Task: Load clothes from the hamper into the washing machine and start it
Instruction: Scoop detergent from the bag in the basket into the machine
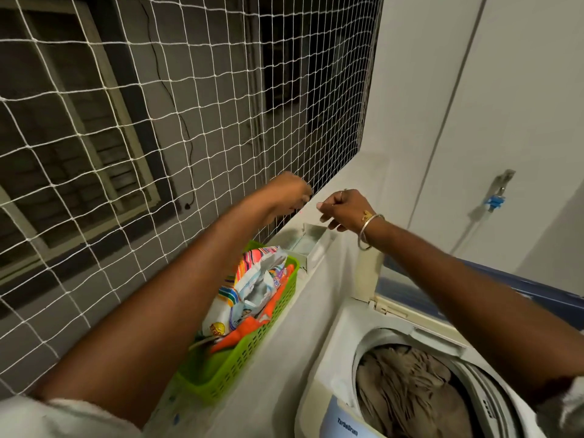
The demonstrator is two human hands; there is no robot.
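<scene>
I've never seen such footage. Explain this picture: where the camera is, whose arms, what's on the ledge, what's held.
It is one view from a camera on the person's head, looking down along two bare arms. The left hand and right hand, bangle at its wrist, are curled near a small open white box on the ledge; whether they pinch anything is too small to tell. Beside it stands a green basket of packets. Lower right, the open washing machine holds brownish clothes.
</scene>
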